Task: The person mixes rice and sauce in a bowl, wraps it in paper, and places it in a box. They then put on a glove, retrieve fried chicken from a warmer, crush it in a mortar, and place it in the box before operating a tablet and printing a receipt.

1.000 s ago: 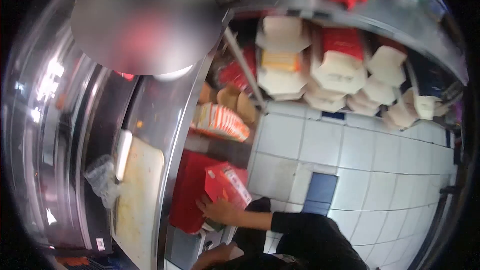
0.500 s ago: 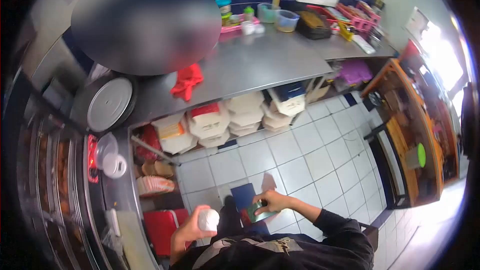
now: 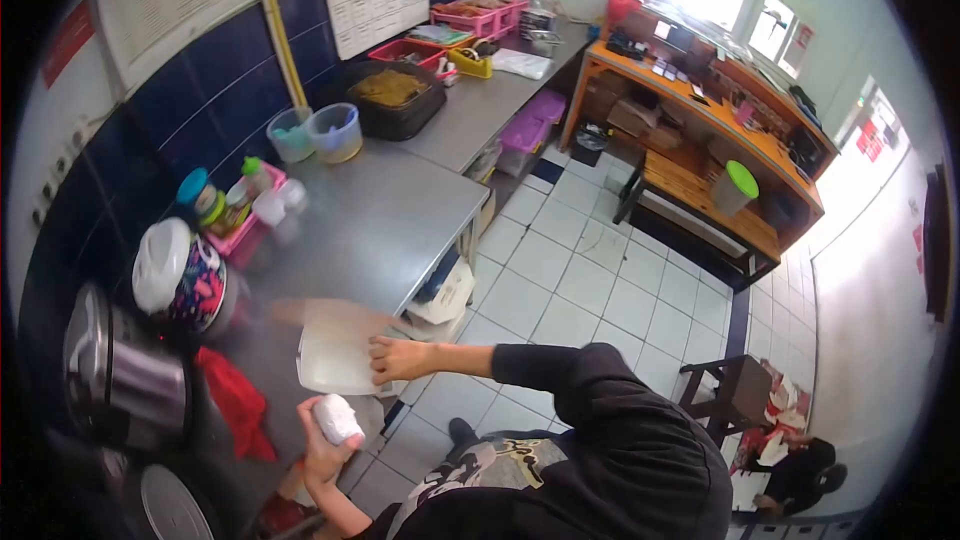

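A white rounded thing, perhaps a wrapped bundle (image 3: 338,418), is in the grasp of my left hand (image 3: 325,452), over the front edge of the steel counter (image 3: 370,225). My right hand (image 3: 400,359) has its fingers bent over the right edge of an open, pale box or tray (image 3: 338,355), which lies on the counter. The box's far flap is smeared by motion. A red cloth (image 3: 237,405) lies left of my left hand.
A rice cooker (image 3: 135,375) and a flowered pot (image 3: 195,285) stand at the left. Behind are tubs (image 3: 333,132) and a black container (image 3: 385,100). White boxes (image 3: 445,295) sit under the counter. A bench (image 3: 700,200) and a person (image 3: 800,475) are at the right.
The view has swung right toward the counter. My right hand has moved from above the floor to the counter, at the pale box. My left hand still holds the white thing.
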### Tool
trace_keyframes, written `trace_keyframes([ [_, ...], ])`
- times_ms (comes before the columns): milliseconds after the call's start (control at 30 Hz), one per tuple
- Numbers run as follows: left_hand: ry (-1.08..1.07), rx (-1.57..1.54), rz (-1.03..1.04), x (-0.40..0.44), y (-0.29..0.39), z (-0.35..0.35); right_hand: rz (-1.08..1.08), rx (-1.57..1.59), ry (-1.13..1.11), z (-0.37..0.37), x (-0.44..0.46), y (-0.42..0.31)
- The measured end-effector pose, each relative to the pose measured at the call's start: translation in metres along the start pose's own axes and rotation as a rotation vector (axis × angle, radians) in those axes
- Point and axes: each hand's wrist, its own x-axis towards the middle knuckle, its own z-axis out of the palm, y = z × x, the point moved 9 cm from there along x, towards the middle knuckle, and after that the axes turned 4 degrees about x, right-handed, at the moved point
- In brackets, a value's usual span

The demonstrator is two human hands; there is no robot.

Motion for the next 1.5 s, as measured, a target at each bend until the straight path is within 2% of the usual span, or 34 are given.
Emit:
trace_keyframes([
  [67,-0.131,0.182,0.006,0.046,-0.029,0.001,-0.001,-0.064,-0.075,0.02,0.016,0.052],
  [167,-0.262,0.475,0.001,0.105,-0.05,0.023,0.123,-0.072,-0.209,0.06,0.039,0.13],
  [200,-0.291,0.573,-0.017,0.123,-0.06,0.029,0.11,-0.136,-0.065,0.055,0.049,0.143],
  [267,-0.192,0.601,-0.095,0.157,-0.074,0.029,0.073,-0.269,0.226,0.034,0.064,0.166],
  [300,-0.154,0.527,-0.133,0.175,-0.076,0.028,0.066,-0.166,0.271,0.02,0.071,0.177],
  [400,0.133,0.472,-0.046,0.225,-0.096,0.004,-0.097,0.027,0.345,-0.067,0.073,0.206],
  [433,0.206,0.45,-0.136,0.238,-0.102,-0.004,-0.152,-0.054,0.436,-0.091,0.065,0.231],
  [500,0.374,0.524,-0.098,0.261,-0.109,-0.025,-0.065,-0.162,0.505,-0.121,0.062,0.323],
  [567,0.513,0.665,-0.13,0.279,-0.088,-0.031,0.353,-0.232,0.479,-0.153,0.063,0.432],
  [633,0.62,0.762,-0.212,0.294,-0.097,-0.042,0.623,-0.416,0.494,-0.131,0.054,0.541],
  [700,0.658,0.917,-0.354,0.299,-0.106,-0.049,0.798,-0.302,0.195,-0.088,0.047,0.61],
  [733,0.657,0.897,-0.388,0.301,-0.107,-0.049,0.886,-0.244,0.044,-0.067,0.039,0.638],
  [800,0.654,0.853,-0.454,0.302,-0.094,-0.045,0.796,-0.306,0.009,-0.051,0.041,0.643],
  [867,0.682,0.73,-0.317,0.297,-0.141,-0.058,0.776,-0.287,-0.017,-0.039,0.046,0.639],
  [933,0.652,0.612,-0.254,0.294,-0.159,-0.065,0.694,-0.33,0.042,-0.043,0.039,0.601],
  [1000,0.566,0.501,-0.258,0.298,-0.164,-0.063,0.691,-0.244,-0.075,-0.039,0.024,0.559],
  [1067,0.543,0.563,-0.324,0.307,-0.131,-0.048,0.634,-0.285,-0.078,-0.037,0.004,0.51],
  [1133,0.497,0.568,-0.444,0.319,-0.103,-0.034,0.629,-0.279,0.032,-0.039,-0.014,0.467],
  [1167,0.48,0.572,-0.451,0.325,-0.095,-0.029,0.659,-0.155,0.085,-0.057,-0.021,0.445],
  [1300,0.48,0.339,-0.215,0.356,-0.024,-0.005,0.719,0.279,0.326,-0.133,-0.024,0.37],
  [1400,0.459,0.066,-0.066,0.381,0.018,0.014,0.817,1.31,0.581,-0.105,-0.017,0.35],
  [1433,0.406,-0.043,-0.039,0.389,0.033,0.024,0.707,1.145,0.557,-0.107,-0.012,0.349],
  [1500,0.296,-0.26,0.024,0.404,0.064,0.042,0.795,1.243,0.546,-0.12,-0.015,0.359],
])
